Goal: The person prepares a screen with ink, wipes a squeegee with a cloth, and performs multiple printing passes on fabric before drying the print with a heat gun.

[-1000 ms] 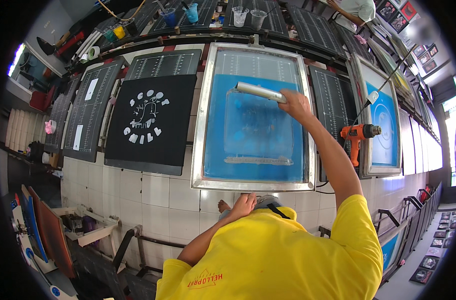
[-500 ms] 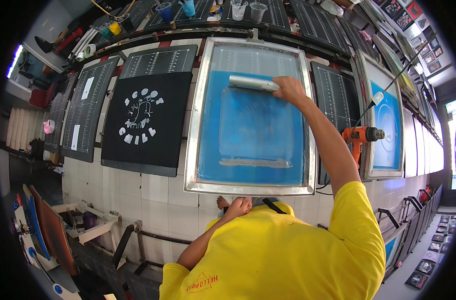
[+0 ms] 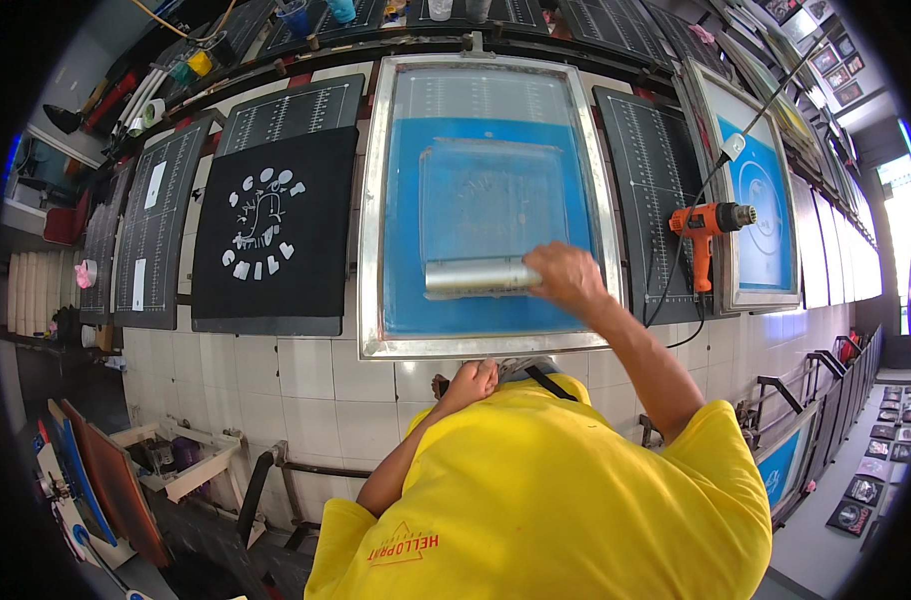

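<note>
A silver squeegee [image 3: 481, 275] lies across the near part of a blue screen printing mesh [image 3: 406, 220]. My right hand [image 3: 568, 277] is closed round the squeegee's right end. Above the bar, a pale rectangle with faint marks shows in the mesh. The mesh sits in a metal screen frame [image 3: 371, 250], and a ruled platen shows through its far part. Close to my waist, just below the frame's near edge, my left hand [image 3: 473, 382] is curled into a loose fist, with nothing visible in it. What lies under the blue area is hidden.
Left of the frame, a black cloth with a white print [image 3: 316, 215] covers a platen. On the right, an orange heat gun [image 3: 711, 220] with a cord rests beside another screen [image 3: 761, 210]. Cups, among them a blue cup [image 3: 294, 17], stand along the back.
My right hand has drawn the squeegee toward me, from the far edge of the pale rectangle to its near end. My left hand stays curled by my waist. The whole view has shifted slightly.
</note>
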Motion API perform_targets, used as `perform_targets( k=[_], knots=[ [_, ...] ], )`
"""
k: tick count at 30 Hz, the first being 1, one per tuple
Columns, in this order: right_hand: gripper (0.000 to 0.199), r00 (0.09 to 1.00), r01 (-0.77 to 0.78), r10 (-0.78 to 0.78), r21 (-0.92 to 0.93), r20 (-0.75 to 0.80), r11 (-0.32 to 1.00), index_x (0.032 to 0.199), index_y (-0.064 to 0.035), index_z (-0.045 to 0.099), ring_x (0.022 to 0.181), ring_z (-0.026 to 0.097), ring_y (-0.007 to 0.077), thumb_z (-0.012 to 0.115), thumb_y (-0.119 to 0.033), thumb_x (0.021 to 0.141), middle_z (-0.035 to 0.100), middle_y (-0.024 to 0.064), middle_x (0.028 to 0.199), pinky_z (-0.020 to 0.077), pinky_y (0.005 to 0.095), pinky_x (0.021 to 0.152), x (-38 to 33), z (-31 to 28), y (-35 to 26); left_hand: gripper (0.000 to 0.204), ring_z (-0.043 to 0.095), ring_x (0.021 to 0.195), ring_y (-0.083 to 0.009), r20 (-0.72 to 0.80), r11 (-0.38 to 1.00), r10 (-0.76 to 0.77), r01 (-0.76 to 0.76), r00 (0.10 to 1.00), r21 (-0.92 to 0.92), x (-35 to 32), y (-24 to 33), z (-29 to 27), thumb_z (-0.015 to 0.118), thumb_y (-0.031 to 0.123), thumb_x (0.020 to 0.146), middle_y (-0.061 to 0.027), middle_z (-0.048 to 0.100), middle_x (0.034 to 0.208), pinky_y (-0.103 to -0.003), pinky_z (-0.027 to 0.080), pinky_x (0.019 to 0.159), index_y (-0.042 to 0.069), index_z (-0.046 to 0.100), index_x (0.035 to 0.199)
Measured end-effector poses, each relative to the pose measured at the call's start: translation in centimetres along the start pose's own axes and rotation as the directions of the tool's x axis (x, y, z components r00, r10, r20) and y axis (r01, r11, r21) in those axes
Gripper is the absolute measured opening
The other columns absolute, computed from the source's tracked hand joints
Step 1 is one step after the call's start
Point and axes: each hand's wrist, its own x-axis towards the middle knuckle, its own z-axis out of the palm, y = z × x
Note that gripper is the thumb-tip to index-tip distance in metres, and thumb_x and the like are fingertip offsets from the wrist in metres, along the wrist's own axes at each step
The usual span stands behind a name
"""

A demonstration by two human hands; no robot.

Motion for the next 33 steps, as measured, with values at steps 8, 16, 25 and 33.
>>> perform_targets(
  k=[8, 16, 25, 33],
  knots=[
    [0.026, 0.989, -0.148, 0.148, 0.086, 0.013, 0.985, 0.096, -0.0093, 0.067, 0.084, 0.065, 0.0294, 0.076, -0.017, 0.072, 0.067, 0.0086, 0.088, 0.0537, 0.0414, 0.074, -0.3, -2.1, -0.4, 0.038, 0.034, 0.052, -0.0071, 0.059, 0.960, -0.255, 0.260, 0.965, -0.104, -1.8, 6.1, 1.0, 0.036, 0.033, 0.108, 0.0034, 0.041, 0.066, -0.024, 0.032, 0.051, 0.004, 0.053, 0.091],
    [0.031, 0.999, -0.005, 0.004, -0.005, -0.038, 1.000, 0.095, -0.0077, 0.064, 0.088, 0.064, 0.0265, 0.079, -0.012, 0.068, 0.066, 0.0067, 0.092, 0.0526, 0.0395, 0.077, -3.2, 0.3, -2.1, 0.031, 0.033, 0.047, -0.0060, 0.187, 0.839, -0.317, 0.367, 0.930, -0.401, -1.6, 6.2, 0.2, 0.040, 0.031, 0.107, 0.0040, 0.038, 0.064, -0.021, 0.027, 0.043, 0.008, 0.051, 0.090],
    [0.034, 0.997, -0.016, 0.011, -0.057, -0.082, 0.998, 0.095, -0.0083, 0.062, 0.092, 0.062, 0.0251, 0.080, -0.012, 0.066, 0.064, 0.0052, 0.094, 0.0515, 0.0390, 0.081, -2.6, 1.2, -1.9, 0.021, 0.031, 0.044, -0.0055, 0.312, 0.662, -0.360, 0.476, 0.879, -0.578, -1.0, 5.9, -0.3, 0.045, 0.021, 0.105, 0.0039, 0.038, 0.062, -0.019, 0.025, 0.040, 0.010, 0.047, 0.087],
    [0.035, 0.998, -0.016, 0.011, -0.082, -0.065, 0.996, 0.093, -0.0094, 0.061, 0.092, 0.062, 0.0240, 0.082, -0.016, 0.065, 0.062, 0.0047, 0.092, 0.0520, 0.0379, 0.080, -2.4, 1.0, -2.0, 0.033, 0.033, 0.047, -0.0072, 0.120, 0.884, -0.332, 0.353, 0.936, -0.307, -2.5, 7.2, 1.2, 0.039, 0.031, 0.108, 0.0027, 0.041, 0.064, -0.021, 0.026, 0.043, 0.003, 0.054, 0.098]
  ],
)
